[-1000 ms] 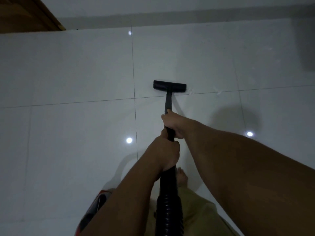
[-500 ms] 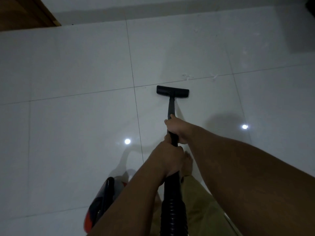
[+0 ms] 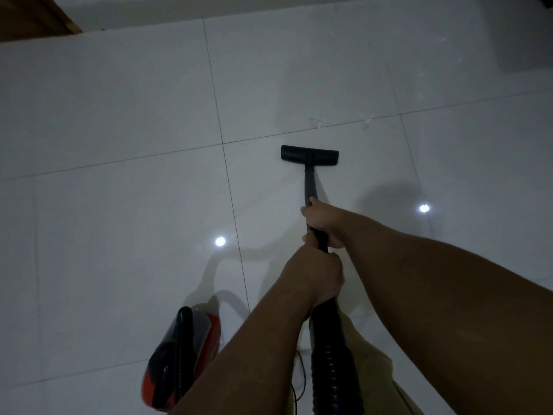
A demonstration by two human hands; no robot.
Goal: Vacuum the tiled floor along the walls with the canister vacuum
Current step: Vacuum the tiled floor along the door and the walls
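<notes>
Ribbed black hose [image 3: 330,363] rises at the bottom edge, with the red-and-black canister [image 3: 182,359] on the tiled floor [image 3: 119,205] left of it. Above the hose, the left hand [image 3: 315,277] clenches the wand [image 3: 311,187], the right hand [image 3: 324,221] clasping it just beyond. Farther out, the floor nozzle [image 3: 309,155] lies flat, short of white debris [image 3: 318,122] on a grout line.

left hand [image 3: 314,277] apparently clenched, right hand [image 3: 324,221] ahead, gripping
</notes>
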